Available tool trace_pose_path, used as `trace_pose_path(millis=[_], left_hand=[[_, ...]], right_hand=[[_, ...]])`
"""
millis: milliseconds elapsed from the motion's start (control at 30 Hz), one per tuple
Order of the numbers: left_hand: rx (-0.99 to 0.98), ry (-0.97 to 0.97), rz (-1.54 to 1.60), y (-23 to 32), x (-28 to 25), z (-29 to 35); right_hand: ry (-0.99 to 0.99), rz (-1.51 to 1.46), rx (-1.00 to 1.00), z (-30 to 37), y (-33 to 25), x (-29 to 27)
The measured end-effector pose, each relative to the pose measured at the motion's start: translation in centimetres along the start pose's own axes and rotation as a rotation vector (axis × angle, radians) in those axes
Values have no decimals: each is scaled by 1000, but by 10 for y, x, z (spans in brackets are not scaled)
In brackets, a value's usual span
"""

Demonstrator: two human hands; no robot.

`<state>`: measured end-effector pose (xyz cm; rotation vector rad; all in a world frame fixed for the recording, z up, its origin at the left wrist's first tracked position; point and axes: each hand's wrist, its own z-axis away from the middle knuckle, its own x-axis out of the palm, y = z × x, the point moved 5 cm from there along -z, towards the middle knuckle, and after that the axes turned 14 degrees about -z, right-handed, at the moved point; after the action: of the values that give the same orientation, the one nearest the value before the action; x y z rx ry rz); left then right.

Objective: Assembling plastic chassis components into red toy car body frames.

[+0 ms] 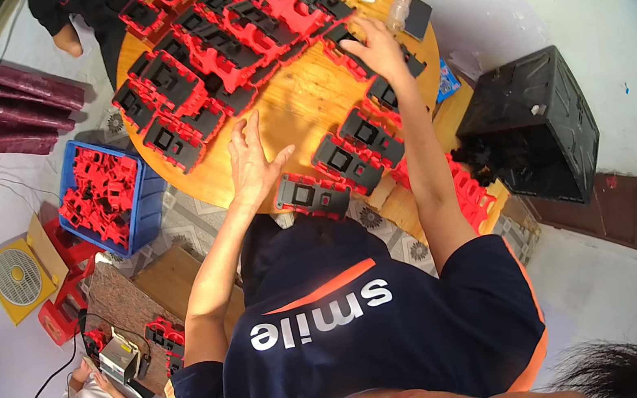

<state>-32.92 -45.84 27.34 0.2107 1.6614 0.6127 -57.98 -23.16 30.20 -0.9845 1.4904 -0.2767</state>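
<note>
Taking the round, honey-coloured wooden table (pixel 298 107) as a dial with twelve at the top of the view, a pale wall (pixel 600 17) rose beyond three o'clock, a maroon curtain (pixel 8 105) hung out toward nine, and patterned tiles (pixel 186 208) showed below its seven o'clock edge.

A red-and-black piece (pixel 314 197) lay flat at the table's six o'clock edge, its long axis running from about nine-thirty to three-thirty, a square frame toward the former end. Ranks of similar pieces (pixel 221 44) filled the dial from nine round to one, many slanting from eleven to five.

The left hand (pixel 251 164), at seven o'clock, had its fingers spread wide and gripped nothing. The right hand (pixel 378 48), at two, had loosely curved, parted fingers just over another piece (pixel 352 62), which pointed from eleven to five; whether they touched it could not be told.

Outside eight o'clock, a blue crate (pixel 104 244) held heaped red parts (pixel 99 190). Beyond three, a black bin (pixel 535 80) opened toward nine, with dark parts (pixel 486 161) at its mouth.
</note>
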Motion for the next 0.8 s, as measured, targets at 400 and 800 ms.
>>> trace_pose_path(millis=[400, 800], left_hand=[[-625, -875, 789, -41, 85, 89], [-725, -721, 1004, -68, 84, 83]], right_hand=[[144, -792, 774, 264, 101, 2], [208, -1090, 812, 257, 52, 72]])
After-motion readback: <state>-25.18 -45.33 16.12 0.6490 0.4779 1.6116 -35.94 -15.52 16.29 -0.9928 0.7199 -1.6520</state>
